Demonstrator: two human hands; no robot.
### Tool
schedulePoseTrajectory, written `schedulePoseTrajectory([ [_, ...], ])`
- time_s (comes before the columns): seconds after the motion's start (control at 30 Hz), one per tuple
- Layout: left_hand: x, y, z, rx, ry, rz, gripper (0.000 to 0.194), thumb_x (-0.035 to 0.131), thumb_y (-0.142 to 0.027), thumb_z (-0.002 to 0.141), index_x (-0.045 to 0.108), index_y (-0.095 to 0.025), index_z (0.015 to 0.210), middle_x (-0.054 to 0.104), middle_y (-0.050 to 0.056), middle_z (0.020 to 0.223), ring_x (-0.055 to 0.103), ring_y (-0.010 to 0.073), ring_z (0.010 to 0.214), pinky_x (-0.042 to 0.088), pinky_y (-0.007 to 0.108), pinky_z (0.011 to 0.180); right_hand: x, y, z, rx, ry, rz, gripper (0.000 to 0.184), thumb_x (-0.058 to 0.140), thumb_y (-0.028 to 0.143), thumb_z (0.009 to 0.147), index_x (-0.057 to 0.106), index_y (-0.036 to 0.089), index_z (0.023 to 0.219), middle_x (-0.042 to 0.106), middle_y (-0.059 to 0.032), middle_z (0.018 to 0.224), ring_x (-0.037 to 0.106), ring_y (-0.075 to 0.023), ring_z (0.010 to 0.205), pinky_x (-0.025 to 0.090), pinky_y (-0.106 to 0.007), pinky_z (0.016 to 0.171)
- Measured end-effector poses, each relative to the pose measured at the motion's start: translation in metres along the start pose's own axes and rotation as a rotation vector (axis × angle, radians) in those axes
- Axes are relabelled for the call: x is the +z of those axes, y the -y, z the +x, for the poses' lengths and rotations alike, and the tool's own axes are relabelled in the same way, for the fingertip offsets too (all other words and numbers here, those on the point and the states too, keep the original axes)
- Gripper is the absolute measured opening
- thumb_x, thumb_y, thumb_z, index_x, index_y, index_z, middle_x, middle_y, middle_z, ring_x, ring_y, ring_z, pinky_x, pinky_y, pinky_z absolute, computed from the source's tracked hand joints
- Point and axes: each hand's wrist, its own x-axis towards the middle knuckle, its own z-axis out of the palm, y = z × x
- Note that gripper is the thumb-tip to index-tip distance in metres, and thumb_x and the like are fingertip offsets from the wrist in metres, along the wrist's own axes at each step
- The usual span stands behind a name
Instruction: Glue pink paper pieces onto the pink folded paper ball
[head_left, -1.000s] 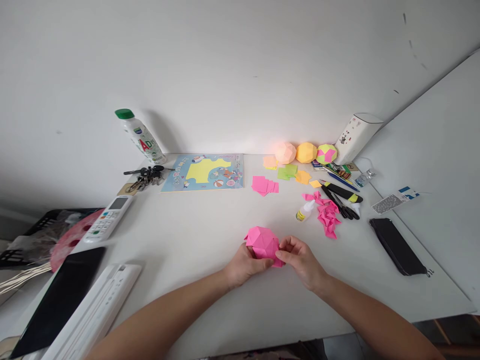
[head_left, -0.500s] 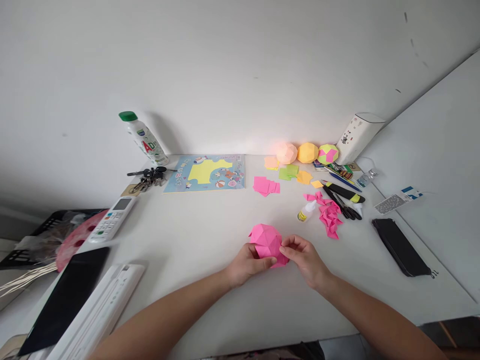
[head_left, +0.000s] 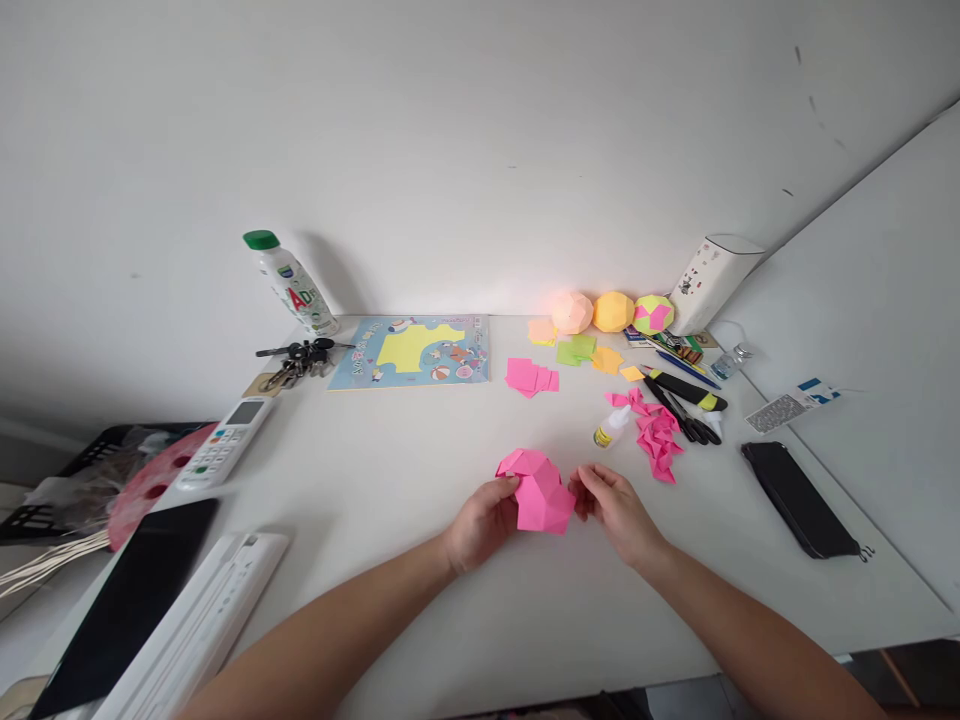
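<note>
A part-built pink paper ball (head_left: 541, 495) made of folded facets is held above the desk. My left hand (head_left: 484, 522) is closed on its left side, thumb over an edge and the other fingers underneath, mostly hidden. At the ball's right edge, my right hand (head_left: 611, 505) has its fingers curled and pinched against the paper; the exact fingertip contact is small. Beyond my right hand stands a small glue bottle (head_left: 611, 428) with a white cap. Beside it lies a pile of folded pink paper pieces (head_left: 658, 440).
Three finished paper balls, peach (head_left: 572, 312), orange (head_left: 613, 312) and yellow-pink (head_left: 654, 314), line the wall. Sticky notes (head_left: 531, 376), scissors (head_left: 688, 422), a cutter (head_left: 686, 389) and a black pouch (head_left: 801, 500) lie rightward. Leftward are a bottle (head_left: 296, 290), keys (head_left: 300, 358) and a remote (head_left: 227, 443).
The pink ball has been turned in my left hand, whose thumb now sits higher on its left edge. My right hand has shifted slightly right, its fingers still at the ball's edge.
</note>
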Motion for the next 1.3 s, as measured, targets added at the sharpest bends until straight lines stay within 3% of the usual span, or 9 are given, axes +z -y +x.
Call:
schedulePoseTrajectory([
  [0.1, -0.007, 0.001, 0.0, -0.046, -0.024, -0.037, 0.033, 0.053, -0.038, 0.075, 0.065, -0.013, 0.093, 0.068, 0.012, 0.097, 0.06, 0.0263, 0.091, 0.042, 0.034, 0.076, -0.001, 0.002, 0.0, -0.022, -0.014, -0.078, 0.043, 0.051, 0.055, 0.082, 0.047, 0.02, 0.058, 0.04, 0.0038, 0.052, 0.041, -0.0123, 0.051, 0.035, -0.028, 0.053],
  [0.17, -0.01, 0.002, 0.001, -0.067, -0.046, -0.063, 0.031, 0.053, -0.037, 0.07, 0.065, -0.013, 0.085, 0.068, 0.011, 0.086, 0.06, 0.025, 0.081, 0.04, 0.031, 0.068, -0.001, 0.002, 0.0, -0.024, -0.025, -0.16, 0.041, 0.05, 0.053, 0.084, 0.048, 0.02, 0.06, 0.045, 0.0024, 0.058, 0.043, -0.0121, 0.053, 0.036, -0.028, 0.055],
  [0.4, -0.009, 0.002, -0.002, -0.083, 0.02, 0.029, 0.028, 0.053, -0.037, 0.066, 0.063, -0.012, 0.072, 0.061, 0.008, 0.067, 0.053, 0.0195, 0.066, 0.035, 0.03, 0.062, 0.002, -0.001, -0.002, -0.052, 0.173, -0.209, 0.039, 0.051, 0.053, 0.084, 0.059, 0.021, 0.104, 0.062, -0.0052, 0.097, 0.058, -0.0188, 0.084, 0.046, -0.033, 0.075],
  [0.57, -0.008, 0.009, -0.008, -0.04, 0.067, 0.273, 0.03, 0.063, -0.035, 0.064, 0.048, -0.015, 0.049, 0.042, -0.001, 0.051, 0.037, 0.0113, 0.052, 0.029, 0.027, 0.055, -0.002, 0.001, -0.002, -0.019, 0.262, -0.201, 0.042, 0.053, 0.052, 0.084, 0.056, 0.023, 0.114, 0.061, -0.0072, 0.115, 0.056, -0.0228, 0.105, 0.044, -0.037, 0.089],
  [0.7, -0.006, 0.01, -0.011, 0.023, 0.147, 0.426, 0.031, 0.063, -0.043, 0.072, 0.058, -0.013, 0.064, 0.049, 0.001, 0.062, 0.043, 0.014, 0.062, 0.035, 0.028, 0.064, -0.002, 0.004, -0.002, -0.005, 0.316, -0.189, 0.039, 0.058, 0.049, 0.082, 0.058, 0.024, 0.112, 0.061, -0.0068, 0.116, 0.056, -0.0235, 0.108, 0.044, -0.038, 0.09],
  [0.87, 0.0, 0.008, -0.013, 0.087, 0.164, 0.435, 0.03, 0.061, -0.044, 0.078, 0.065, -0.015, 0.084, 0.059, 0.004, 0.08, 0.052, 0.0175, 0.076, 0.039, 0.031, 0.076, -0.002, 0.002, 0.0, -0.031, 0.301, -0.182, 0.037, 0.061, 0.048, 0.08, 0.06, 0.023, 0.108, 0.063, -0.0069, 0.11, 0.058, -0.023, 0.102, 0.046, -0.037, 0.088],
  [1.0, 0.0, 0.008, -0.012, 0.093, 0.108, 0.399, 0.027, 0.063, -0.042, 0.078, 0.066, -0.015, 0.08, 0.06, 0.003, 0.075, 0.052, 0.0156, 0.074, 0.039, 0.029, 0.076, -0.004, 0.002, 0.002, -0.097, 0.301, -0.239, 0.034, 0.058, 0.045, 0.082, 0.06, 0.022, 0.107, 0.064, -0.0069, 0.106, 0.058, -0.0227, 0.1, 0.046, -0.037, 0.086],
  [1.2, -0.006, 0.008, -0.008, 0.004, 0.109, 0.298, 0.024, 0.069, -0.037, 0.074, 0.068, -0.013, 0.078, 0.063, 0.004, 0.075, 0.055, 0.0146, 0.07, 0.042, 0.029, 0.073, -0.004, 0.008, -0.004, -0.157, 0.494, -0.237, 0.043, 0.054, 0.042, 0.085, 0.05, 0.024, 0.125, 0.058, -0.0078, 0.121, 0.054, -0.0238, 0.109, 0.045, -0.037, 0.089],
  [1.3, -0.006, 0.008, -0.007, 0.006, 0.09, 0.266, 0.023, 0.071, -0.035, 0.072, 0.068, -0.014, 0.079, 0.066, 0.005, 0.077, 0.057, 0.0152, 0.072, 0.044, 0.03, 0.074, -0.003, 0.008, -0.005, -0.186, 0.451, -0.322, 0.039, 0.052, 0.042, 0.086, 0.054, 0.024, 0.121, 0.059, -0.0072, 0.116, 0.055, -0.0232, 0.105, 0.045, -0.037, 0.088],
])
